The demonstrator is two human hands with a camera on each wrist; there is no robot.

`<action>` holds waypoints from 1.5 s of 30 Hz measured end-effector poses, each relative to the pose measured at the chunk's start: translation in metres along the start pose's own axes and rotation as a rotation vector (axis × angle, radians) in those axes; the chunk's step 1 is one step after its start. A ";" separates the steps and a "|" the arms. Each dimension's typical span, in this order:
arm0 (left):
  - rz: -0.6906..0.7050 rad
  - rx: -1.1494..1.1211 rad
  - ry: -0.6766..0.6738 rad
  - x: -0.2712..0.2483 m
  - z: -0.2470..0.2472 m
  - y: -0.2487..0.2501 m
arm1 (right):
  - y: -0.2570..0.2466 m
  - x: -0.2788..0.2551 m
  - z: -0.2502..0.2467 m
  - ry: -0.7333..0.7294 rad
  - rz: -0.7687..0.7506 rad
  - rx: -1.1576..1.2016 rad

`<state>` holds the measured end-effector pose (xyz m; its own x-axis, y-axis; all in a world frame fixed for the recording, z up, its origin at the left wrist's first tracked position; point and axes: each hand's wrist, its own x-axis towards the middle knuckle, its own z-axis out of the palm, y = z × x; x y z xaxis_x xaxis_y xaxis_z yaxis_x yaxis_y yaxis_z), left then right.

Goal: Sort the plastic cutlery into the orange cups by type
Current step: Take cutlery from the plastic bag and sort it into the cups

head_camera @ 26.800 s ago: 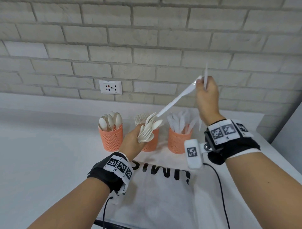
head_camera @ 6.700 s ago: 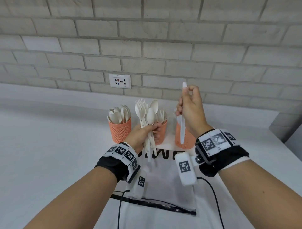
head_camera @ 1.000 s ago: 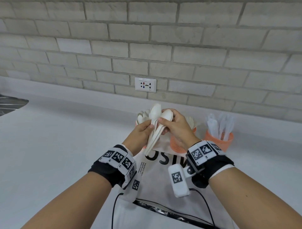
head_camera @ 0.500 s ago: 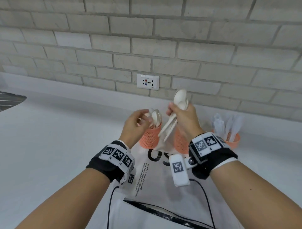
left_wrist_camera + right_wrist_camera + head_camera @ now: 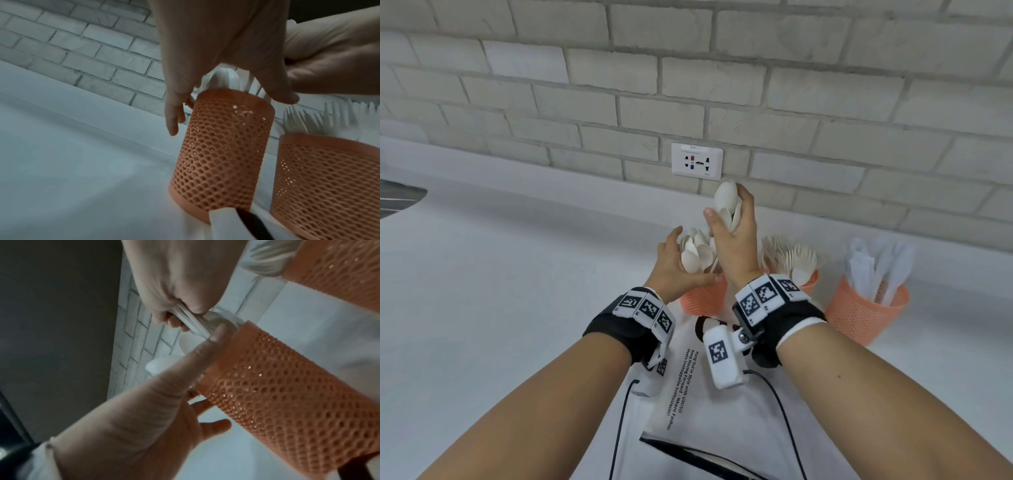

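Three orange mesh cups stand by the wall: the spoon cup [image 5: 702,301], the fork cup [image 5: 810,279] and the knife cup [image 5: 866,315]. My right hand [image 5: 726,205] grips a bunch of white spoons [image 5: 723,195], bowls up, directly above the spoon cup. In the right wrist view their handles [image 5: 191,319] point down at the cup's rim [image 5: 287,394]. My left hand [image 5: 674,260] straddles the top of the spoon cup [image 5: 222,154], thumb on the near rim and fingers beside the spoons standing in it. It grips nothing.
A white bag with black lettering [image 5: 722,411] lies flat in front of the cups, with wrist cables across it. A wall socket [image 5: 697,160] sits on the brick wall just behind. A dark sink edge [image 5: 397,202] shows at far left.
My left hand let go of the spoon bunch and dropped to the spoon cup's rim. My right hand carried the bunch over that cup and turned it upright.
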<state>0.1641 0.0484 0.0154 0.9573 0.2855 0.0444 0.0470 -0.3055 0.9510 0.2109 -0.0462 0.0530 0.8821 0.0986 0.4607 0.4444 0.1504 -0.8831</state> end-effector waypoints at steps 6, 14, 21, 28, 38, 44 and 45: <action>0.035 0.049 0.025 0.005 0.004 -0.004 | -0.001 0.003 -0.002 -0.081 -0.105 -0.061; 0.046 0.119 0.063 0.005 0.008 -0.001 | 0.006 -0.006 -0.017 -0.408 -0.226 -1.110; -0.030 0.215 -0.011 -0.002 0.003 0.006 | -0.014 -0.012 -0.022 -0.538 -0.061 -1.206; -0.095 0.471 0.079 -0.037 -0.020 0.037 | -0.050 -0.033 -0.038 -0.386 -0.236 -1.107; 0.317 0.915 -0.747 -0.134 0.013 0.017 | -0.073 -0.120 -0.104 -1.071 0.161 -1.115; 0.402 1.011 -0.671 -0.148 0.028 -0.003 | -0.062 -0.168 -0.139 -1.110 0.387 -1.279; 0.446 0.916 -0.610 -0.147 0.027 -0.001 | -0.062 -0.171 -0.143 -1.064 0.355 -1.306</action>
<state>0.0310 -0.0179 0.0001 0.9068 -0.4152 -0.0730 -0.3762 -0.8751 0.3043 0.0548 -0.2130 0.0163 0.7142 0.5864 -0.3821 0.5645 -0.8054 -0.1808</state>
